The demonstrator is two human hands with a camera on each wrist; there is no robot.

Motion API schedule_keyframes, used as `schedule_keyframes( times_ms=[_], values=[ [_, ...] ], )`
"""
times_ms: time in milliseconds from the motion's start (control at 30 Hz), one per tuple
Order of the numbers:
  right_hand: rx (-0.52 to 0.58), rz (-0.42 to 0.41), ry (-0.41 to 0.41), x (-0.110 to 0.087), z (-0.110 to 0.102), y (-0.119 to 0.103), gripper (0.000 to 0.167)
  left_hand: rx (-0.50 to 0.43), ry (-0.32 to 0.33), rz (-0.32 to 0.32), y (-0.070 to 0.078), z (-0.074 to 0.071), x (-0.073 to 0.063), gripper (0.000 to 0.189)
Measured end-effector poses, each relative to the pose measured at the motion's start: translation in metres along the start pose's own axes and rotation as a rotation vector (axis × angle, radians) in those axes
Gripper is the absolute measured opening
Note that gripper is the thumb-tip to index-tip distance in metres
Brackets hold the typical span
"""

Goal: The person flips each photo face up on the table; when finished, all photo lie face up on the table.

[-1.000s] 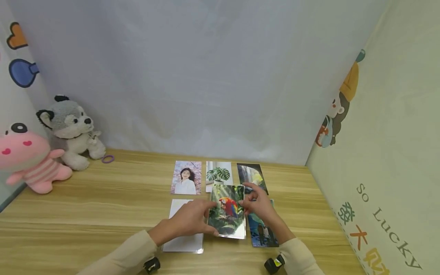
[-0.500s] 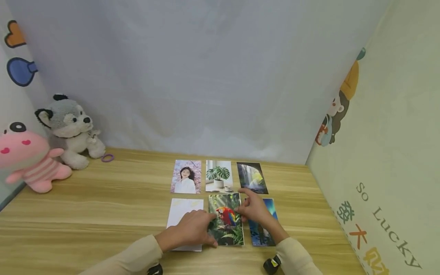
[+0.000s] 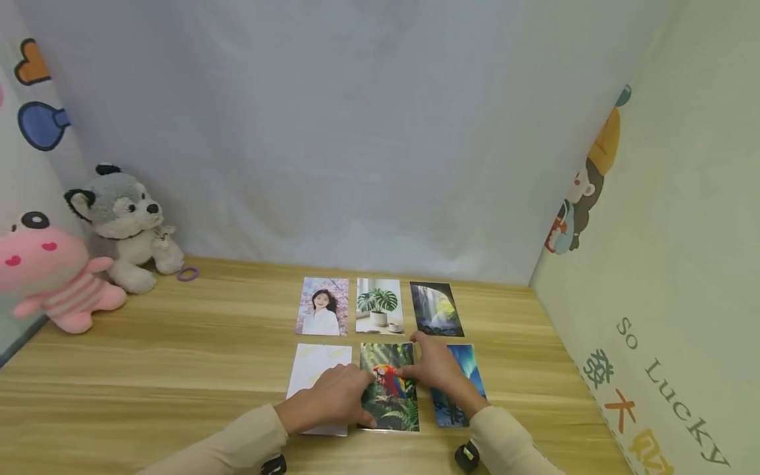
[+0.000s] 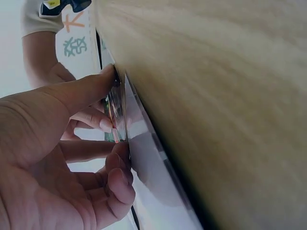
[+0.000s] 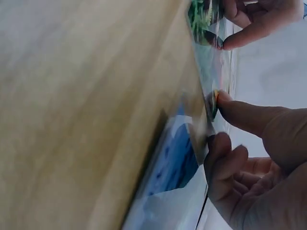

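Observation:
A glossy photo of a red parrot (image 3: 390, 389) lies on the wooden table, middle of the front row. My left hand (image 3: 334, 392) holds its left side, thumb near the bottom corner and index finger beside the parrot. At the right side, my right hand (image 3: 438, 365) grips the edge: the right wrist view shows its thumb (image 5: 240, 112) on the photo (image 5: 208, 62) and its other fingers curled at the rim. Beneath my left hand, a white card (image 3: 309, 369) is partly hidden. My right wrist crosses part of a blue aurora photo (image 3: 445, 404).
Behind stand three flat photos in a row: a person in white (image 3: 321, 316), a potted plant (image 3: 379, 310) and a waterfall cave (image 3: 436, 310). A pink plush toy (image 3: 65, 277), a grey husky plush (image 3: 127, 231) and a purple ring (image 3: 187, 274) are at the far left.
The parrot photo, raised and overlapping the plant photo earlier, has come down and towards me into the front row. Both hands have moved with it, and the plant's pot now shows.

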State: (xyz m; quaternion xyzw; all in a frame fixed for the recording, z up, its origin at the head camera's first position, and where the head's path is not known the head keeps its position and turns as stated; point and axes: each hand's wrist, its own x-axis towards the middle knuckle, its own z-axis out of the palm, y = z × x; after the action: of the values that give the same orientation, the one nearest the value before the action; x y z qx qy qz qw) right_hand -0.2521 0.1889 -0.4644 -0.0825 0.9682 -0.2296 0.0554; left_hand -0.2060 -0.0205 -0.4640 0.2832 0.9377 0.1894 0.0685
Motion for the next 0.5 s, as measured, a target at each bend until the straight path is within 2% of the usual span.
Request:
schedule_keyframes(
  times_ms=[100,200,333,500],
  values=[
    [-0.059,-0.023,0.015,0.000,-0.002,-0.003,0.067,0.012,0.012,0.009,-0.001,0.001,0.001,0.046],
    [-0.066,-0.038,0.017,0.000,-0.006,-0.006,0.064,0.012,0.007,0.031,-0.005,-0.001,0.001,0.052],
    [0.034,-0.072,-0.004,0.003,-0.012,-0.012,0.055,-0.033,0.000,0.047,-0.016,-0.016,-0.002,0.059],
    [0.126,-0.197,-0.040,0.007,-0.010,-0.021,0.048,-0.093,0.021,0.089,-0.039,-0.031,-0.017,0.060]
  ],
)
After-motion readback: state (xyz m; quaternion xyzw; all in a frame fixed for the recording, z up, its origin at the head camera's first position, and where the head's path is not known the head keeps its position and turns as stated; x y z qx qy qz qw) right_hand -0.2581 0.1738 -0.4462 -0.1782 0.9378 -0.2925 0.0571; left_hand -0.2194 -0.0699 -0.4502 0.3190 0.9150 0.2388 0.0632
